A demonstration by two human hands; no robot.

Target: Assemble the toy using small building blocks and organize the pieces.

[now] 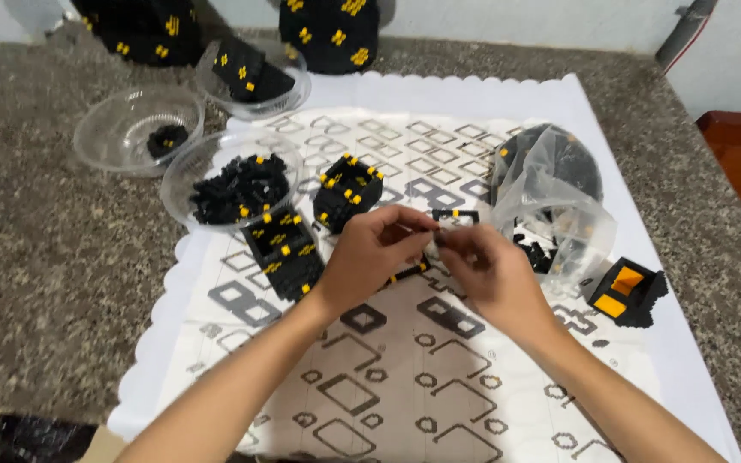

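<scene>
A big white mat with grey squares covers the stone table. On it sit 3 clear bowls, the nearest full of black bricks, beside a plastic bag. The left hand and right hand meet mid-mat, fingertips pinched narrow on 1 tiny black piece.

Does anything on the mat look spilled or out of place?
Nothing stands out. Small black bricks stay in the clear bowls and plastic bag; built black-and-yellow pieces sit on the mat.
</scene>
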